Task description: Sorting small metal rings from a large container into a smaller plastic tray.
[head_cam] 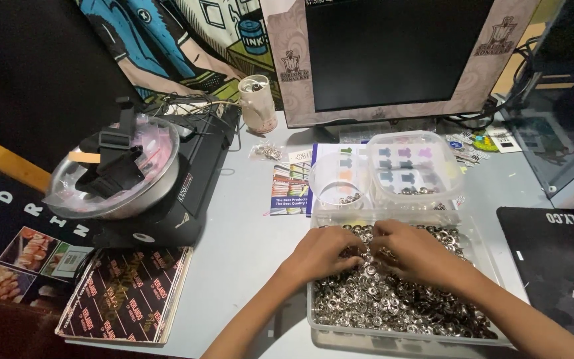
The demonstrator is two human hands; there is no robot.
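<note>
A clear plastic tray (313, 312) at the table's front holds a heap of small silver metal rings (393, 302). My left hand (323, 252) and my right hand (416, 252) both rest in the heap near its far end, fingertips meeting at the middle and pinched on rings. Just beyond the tray stand a round clear tub (340, 176) with a few rings in its bottom and a square clear tub (414, 166) with some rings too.
A dark monitor (393, 56) stands at the back. At left, a black printer (187, 179) carries a clear bowl (117, 169) with a black strap. A pale cup (258, 101), leaflets (290, 186), a dark booklet (127, 292), a black mat (559, 259).
</note>
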